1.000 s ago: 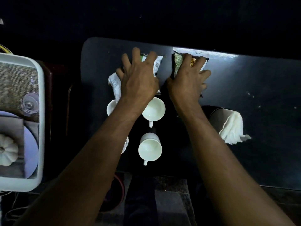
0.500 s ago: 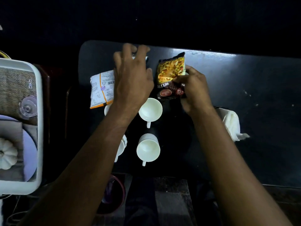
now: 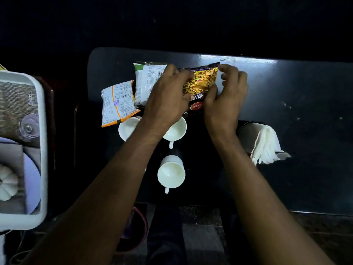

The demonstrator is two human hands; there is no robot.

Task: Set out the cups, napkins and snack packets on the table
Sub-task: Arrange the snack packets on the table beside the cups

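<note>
On the dark table both my hands hold a yellow and dark mixture snack packet near the far edge. My left hand grips its left side and my right hand pinches its right side. A white and green packet lies left of it, partly under my left hand. An orange-trimmed white packet lies further left. White cups stand nearer me: one at the left, one under my left wrist, one in front. A dark holder with white napkins stands at the right.
A white tray with a woven mat, a clear glass and a white pumpkin-shaped object sits to the left of the table. A dark round bin is on the floor below the table's near edge.
My left hand has moved right off the white packets onto the mixture packet, which both hands now hold. The white and green packet has come into sight.
</note>
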